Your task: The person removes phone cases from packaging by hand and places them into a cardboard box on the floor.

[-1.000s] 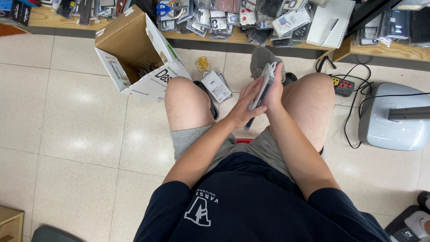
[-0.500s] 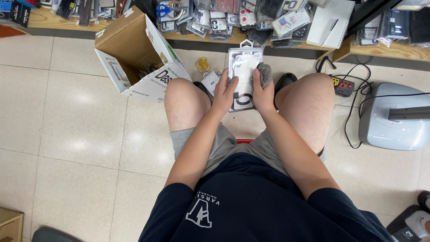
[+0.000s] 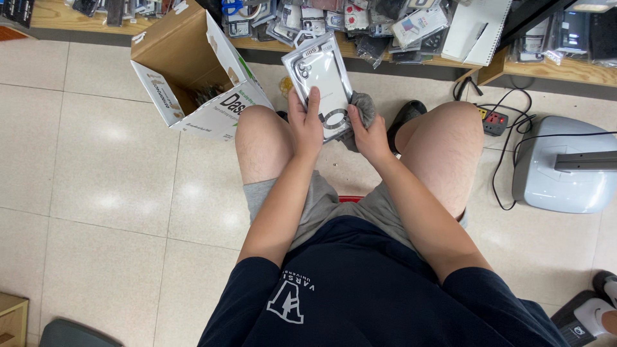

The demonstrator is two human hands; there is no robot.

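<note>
Fingers of the left hand (image 3: 305,125) were closed on the lower left edge of a clear packaged phone case (image 3: 319,80), thumb laid up its front. The right hand (image 3: 369,132) gripped the packet's lower right corner together with a grey cloth (image 3: 365,106). The packet stood tilted above the knees. An open cardboard box (image 3: 193,71) lay just left; a cluttered wooden shelf (image 3: 553,67) ran beyond.

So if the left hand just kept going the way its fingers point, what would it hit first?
Probably the packaged phone cases heaped on the wooden shelf ahead. The left hand already holds a clear packaged case; depth is hard to judge.
</note>
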